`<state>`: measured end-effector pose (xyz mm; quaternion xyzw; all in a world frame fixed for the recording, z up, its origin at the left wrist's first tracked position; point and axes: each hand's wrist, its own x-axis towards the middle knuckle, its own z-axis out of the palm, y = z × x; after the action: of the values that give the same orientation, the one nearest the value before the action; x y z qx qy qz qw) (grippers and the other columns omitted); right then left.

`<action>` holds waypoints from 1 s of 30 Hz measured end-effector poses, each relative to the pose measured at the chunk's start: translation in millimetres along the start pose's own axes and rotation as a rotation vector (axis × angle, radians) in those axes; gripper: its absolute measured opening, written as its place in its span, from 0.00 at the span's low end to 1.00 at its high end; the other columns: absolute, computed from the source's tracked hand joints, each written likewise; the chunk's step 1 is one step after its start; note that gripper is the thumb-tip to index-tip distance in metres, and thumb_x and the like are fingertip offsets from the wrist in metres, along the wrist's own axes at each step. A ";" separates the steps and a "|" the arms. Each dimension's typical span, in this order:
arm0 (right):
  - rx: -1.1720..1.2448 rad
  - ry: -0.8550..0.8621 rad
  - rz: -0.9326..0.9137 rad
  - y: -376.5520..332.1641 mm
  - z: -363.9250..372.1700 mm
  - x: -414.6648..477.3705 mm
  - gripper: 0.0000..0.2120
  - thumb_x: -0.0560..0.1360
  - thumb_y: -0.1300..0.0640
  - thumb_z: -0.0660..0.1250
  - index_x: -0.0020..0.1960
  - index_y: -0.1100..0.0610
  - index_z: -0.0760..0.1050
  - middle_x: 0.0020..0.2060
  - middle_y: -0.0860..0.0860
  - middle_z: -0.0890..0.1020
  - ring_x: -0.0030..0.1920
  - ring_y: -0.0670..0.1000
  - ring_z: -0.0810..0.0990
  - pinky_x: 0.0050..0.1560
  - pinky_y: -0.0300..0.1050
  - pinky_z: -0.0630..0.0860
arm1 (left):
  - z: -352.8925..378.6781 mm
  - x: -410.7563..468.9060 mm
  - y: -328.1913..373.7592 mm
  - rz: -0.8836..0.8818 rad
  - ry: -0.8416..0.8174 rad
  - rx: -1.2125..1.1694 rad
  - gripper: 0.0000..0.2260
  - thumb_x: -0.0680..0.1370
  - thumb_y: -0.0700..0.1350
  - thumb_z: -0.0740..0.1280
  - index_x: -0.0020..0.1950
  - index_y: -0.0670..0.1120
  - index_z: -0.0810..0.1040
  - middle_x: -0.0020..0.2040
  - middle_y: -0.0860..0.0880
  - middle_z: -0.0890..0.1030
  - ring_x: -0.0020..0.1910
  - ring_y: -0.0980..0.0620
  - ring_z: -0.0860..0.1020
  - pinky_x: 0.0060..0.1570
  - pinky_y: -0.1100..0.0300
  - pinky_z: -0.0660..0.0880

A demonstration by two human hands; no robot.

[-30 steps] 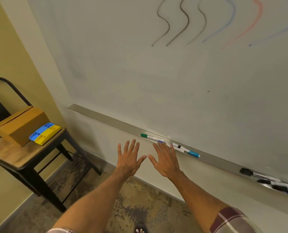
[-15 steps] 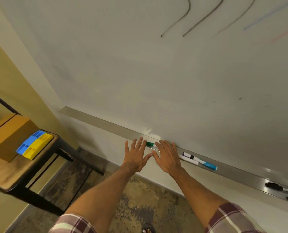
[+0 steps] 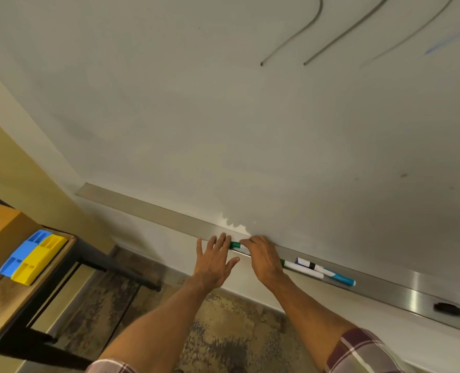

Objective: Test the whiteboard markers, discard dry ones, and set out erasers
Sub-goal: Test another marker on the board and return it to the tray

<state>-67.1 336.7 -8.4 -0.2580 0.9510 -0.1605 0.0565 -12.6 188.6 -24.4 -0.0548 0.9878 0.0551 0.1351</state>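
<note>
Green marker lies along metal tray, cap pointing left.

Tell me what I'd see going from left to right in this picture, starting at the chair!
cardboard box → blue eraser → yellow eraser → left hand → green marker → right hand → teal-capped marker → black-capped marker

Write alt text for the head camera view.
A person's right hand curls its fingers over a green-capped marker lying in the metal tray below the whiteboard, the left hand open beside it. More markers lie farther right in the tray; blue and yellow erasers sit by a cardboard box on a chair at left.
</note>
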 end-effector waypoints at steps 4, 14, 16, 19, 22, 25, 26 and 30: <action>0.019 0.024 0.031 -3.8 2.1 6.4 0.19 0.75 0.61 0.67 0.66 0.53 0.73 0.61 0.52 0.77 0.61 0.51 0.73 0.62 0.43 0.70 | -0.2 0.0 -4.0 0.022 -0.006 0.004 0.31 0.82 0.64 0.43 0.80 0.49 0.44 0.80 0.51 0.47 0.79 0.47 0.47 0.73 0.38 0.40; 0.028 0.095 0.047 -37.3 -2.0 8.0 0.20 0.76 0.64 0.65 0.66 0.52 0.71 0.61 0.49 0.76 0.60 0.49 0.71 0.62 0.40 0.67 | -34.2 7.7 -34.0 0.154 0.151 -0.074 0.13 0.84 0.44 0.53 0.68 0.52 0.67 0.69 0.52 0.71 0.66 0.51 0.69 0.69 0.47 0.53; 0.051 0.117 0.056 -46.3 -3.5 4.6 0.17 0.78 0.59 0.64 0.67 0.52 0.71 0.60 0.50 0.76 0.59 0.49 0.72 0.61 0.40 0.69 | -40.8 6.4 -40.4 0.182 0.209 -0.085 0.13 0.84 0.41 0.54 0.64 0.54 0.70 0.65 0.53 0.75 0.62 0.52 0.72 0.66 0.49 0.55; 0.051 0.146 0.074 -60.9 -7.5 2.1 0.17 0.79 0.51 0.61 0.66 0.54 0.71 0.61 0.51 0.76 0.60 0.50 0.73 0.61 0.41 0.69 | -50.4 1.8 -47.8 0.310 0.292 -0.088 0.13 0.84 0.45 0.55 0.67 0.56 0.71 0.64 0.55 0.77 0.61 0.53 0.72 0.61 0.51 0.55; -0.039 0.080 0.067 -75.9 -15.3 2.2 0.17 0.79 0.54 0.62 0.67 0.55 0.69 0.62 0.52 0.75 0.61 0.51 0.73 0.63 0.41 0.67 | -59.7 -1.8 -56.6 0.395 0.334 -0.113 0.13 0.84 0.48 0.58 0.67 0.58 0.72 0.63 0.56 0.78 0.61 0.54 0.74 0.59 0.51 0.56; -0.084 0.058 0.068 -86.5 -20.8 -0.3 0.16 0.79 0.56 0.61 0.67 0.55 0.69 0.61 0.52 0.76 0.60 0.51 0.74 0.62 0.42 0.68 | -67.3 -2.4 -69.5 0.512 0.361 -0.025 0.11 0.81 0.46 0.65 0.62 0.56 0.75 0.58 0.55 0.81 0.55 0.53 0.76 0.55 0.51 0.55; -0.082 0.060 0.064 -89.5 -22.4 -1.7 0.15 0.80 0.55 0.61 0.66 0.55 0.70 0.60 0.52 0.77 0.58 0.51 0.75 0.61 0.43 0.69 | -71.2 -3.8 -73.6 0.560 0.379 0.032 0.10 0.78 0.44 0.68 0.58 0.54 0.77 0.53 0.54 0.83 0.51 0.53 0.77 0.52 0.52 0.56; -0.036 0.112 0.076 -105.8 -33.9 -10.0 0.15 0.80 0.48 0.58 0.62 0.54 0.74 0.55 0.52 0.80 0.53 0.52 0.79 0.54 0.43 0.71 | -86.4 -9.3 -85.3 0.717 0.475 0.177 0.17 0.61 0.41 0.81 0.44 0.52 0.80 0.38 0.56 0.82 0.36 0.53 0.76 0.43 0.53 0.65</action>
<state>-15.0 264.9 59.2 -0.2135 0.9645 -0.1554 0.0047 -15.7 94.5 52.9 0.2921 0.9489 -0.0003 -0.1192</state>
